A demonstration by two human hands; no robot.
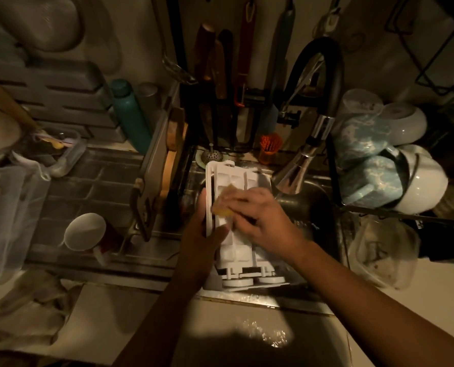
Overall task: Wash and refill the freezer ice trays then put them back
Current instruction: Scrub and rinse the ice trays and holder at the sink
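A white plastic ice tray unit (236, 178) with two rows of compartments and two round knobs at its near end lies lengthwise over the steel sink (318, 207). My left hand (206, 231) grips its left edge, thumb over the rim. My right hand (260, 215) holds a yellow sponge (224, 205) and presses it onto the tray's middle compartments. The faucet (297, 173) with a black curved neck points down just right of the tray's far end.
A dish rack with blue mugs (366, 160) and white bowls (427, 181) stands to the right. Knives and utensils hang behind the sink. A cutting board (173, 154) leans at left beside the draining board, where a white cup (86, 231) and teal bottle (131, 117) stand.
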